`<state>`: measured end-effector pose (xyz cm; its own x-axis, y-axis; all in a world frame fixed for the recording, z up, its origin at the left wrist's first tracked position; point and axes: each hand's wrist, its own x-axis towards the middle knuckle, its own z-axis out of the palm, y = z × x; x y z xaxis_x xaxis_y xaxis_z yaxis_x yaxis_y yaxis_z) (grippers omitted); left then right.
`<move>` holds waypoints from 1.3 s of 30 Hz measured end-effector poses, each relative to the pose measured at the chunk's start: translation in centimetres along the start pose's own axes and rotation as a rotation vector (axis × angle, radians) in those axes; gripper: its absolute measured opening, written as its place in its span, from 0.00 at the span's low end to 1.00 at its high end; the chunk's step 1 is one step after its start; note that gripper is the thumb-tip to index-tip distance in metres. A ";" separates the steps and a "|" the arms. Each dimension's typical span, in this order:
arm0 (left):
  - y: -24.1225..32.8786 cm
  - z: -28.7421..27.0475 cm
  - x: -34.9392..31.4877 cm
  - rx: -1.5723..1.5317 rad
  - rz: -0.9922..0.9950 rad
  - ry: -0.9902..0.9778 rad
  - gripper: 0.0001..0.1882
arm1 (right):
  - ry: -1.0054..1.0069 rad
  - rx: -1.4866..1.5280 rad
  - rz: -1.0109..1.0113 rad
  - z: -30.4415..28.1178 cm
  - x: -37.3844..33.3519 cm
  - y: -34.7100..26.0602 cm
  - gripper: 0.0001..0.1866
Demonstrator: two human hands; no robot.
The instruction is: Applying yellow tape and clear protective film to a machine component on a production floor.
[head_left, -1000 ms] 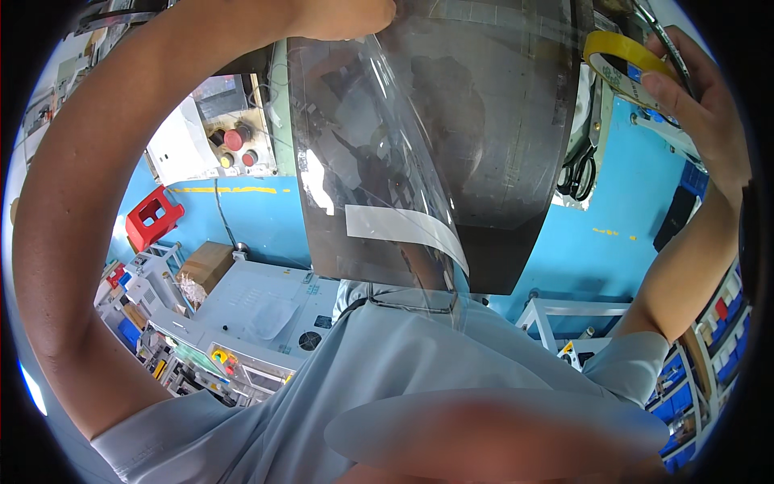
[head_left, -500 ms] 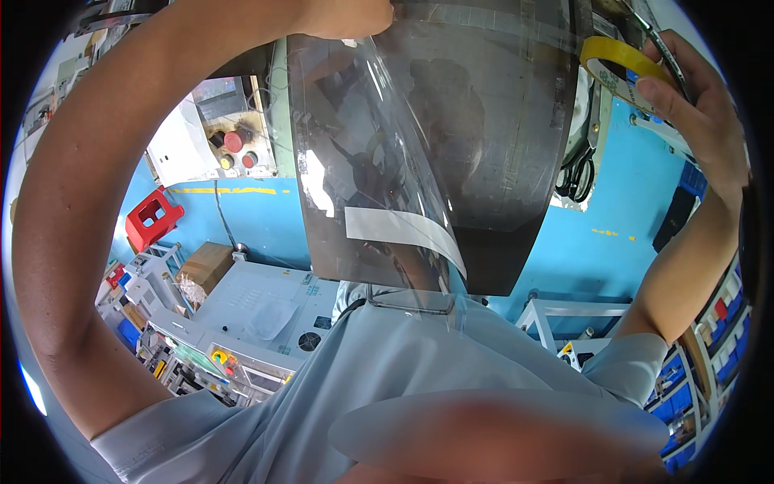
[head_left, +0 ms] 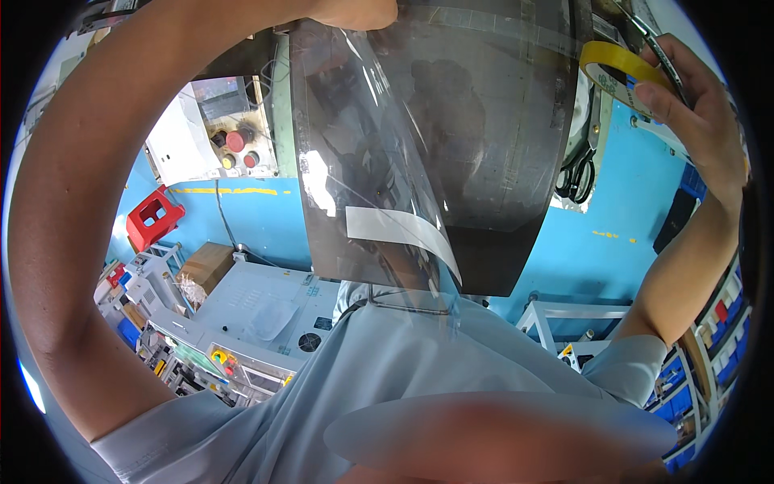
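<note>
At the far edge of a dark curved metal plate (head_left: 492, 161), my left hand (head_left: 359, 12) is closed where the top of a clear plastic film (head_left: 395, 153) meets it; its fingertips are hidden. The film lies bent over the plate's left half and hangs toward my shirt, with a white strip (head_left: 395, 224) across its lower part. Beyond the plate's right edge, my right hand (head_left: 697, 105) grips a yellow roll of tape (head_left: 617, 58) and a slim black-and-silver tool (head_left: 657, 44), its kind unclear. A clear tape strip (head_left: 492, 22) stretches from the roll leftward over the plate.
Black-handled scissors (head_left: 577, 173) hang right of the plate. At left are a control box with a red button (head_left: 239, 141), a red stool (head_left: 153, 218), a cardboard box (head_left: 205, 270) and a pale machine cabinet (head_left: 250, 310). A white frame (head_left: 576, 308) stands at lower right.
My left hand has shifted slightly farther away, and the film's folded edge has moved a little left. My right hand and the tape roll are almost unmoved.
</note>
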<state>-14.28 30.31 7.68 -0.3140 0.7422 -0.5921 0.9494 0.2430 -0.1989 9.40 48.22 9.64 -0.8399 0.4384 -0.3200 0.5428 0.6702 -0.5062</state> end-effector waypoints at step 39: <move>-0.2 -0.3 0.6 -0.219 0.173 0.193 0.19 | -0.103 0.099 -0.191 -0.3 -0.3 0.8 0.20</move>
<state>-14.65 30.90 7.61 -0.1618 0.8833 -0.4399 0.9733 0.2164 0.0765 10.08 48.87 9.58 -0.9265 0.2423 -0.2880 0.3744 0.6711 -0.6398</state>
